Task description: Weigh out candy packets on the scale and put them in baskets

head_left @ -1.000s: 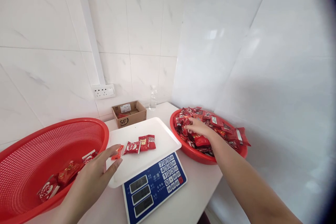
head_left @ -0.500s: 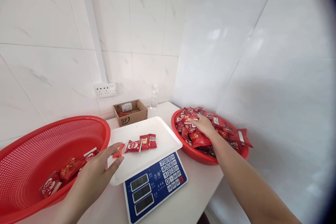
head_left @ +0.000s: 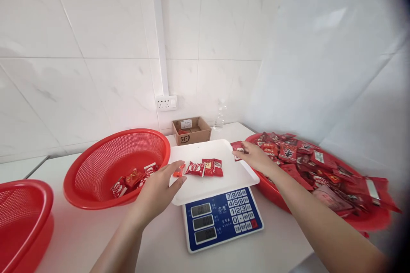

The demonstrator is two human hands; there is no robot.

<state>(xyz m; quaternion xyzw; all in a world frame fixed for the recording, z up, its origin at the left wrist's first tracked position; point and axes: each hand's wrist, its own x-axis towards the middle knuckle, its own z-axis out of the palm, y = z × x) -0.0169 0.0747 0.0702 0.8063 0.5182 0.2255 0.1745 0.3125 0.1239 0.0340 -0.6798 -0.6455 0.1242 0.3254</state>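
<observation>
Red packet (head_left: 237, 146) pinched in right-hand fingers (head_left: 250, 149); white tray (head_left: 205, 187) near.

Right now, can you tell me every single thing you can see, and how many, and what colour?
table: 1, white, along the wall
wall: 2, whitish, behind and right
trunking: 1, white, above the socket
socket: 1, white, on the back wall
box: 1, brown, behind the tray, something red inside
bottle: 1, clear, right of the box
scale: 1, blue and white, mid-table
tray: 1, white, on the scale
basket: 3, red, two left, one right
orange packet: 1, orange, on the tray's left
red packet: too many to count, mostly red, on the tray, in the middle and right baskets
left grip: 1, bare, by the orange packet
right grip: 1, bare, holding a red packet at the tray's right edge
</observation>
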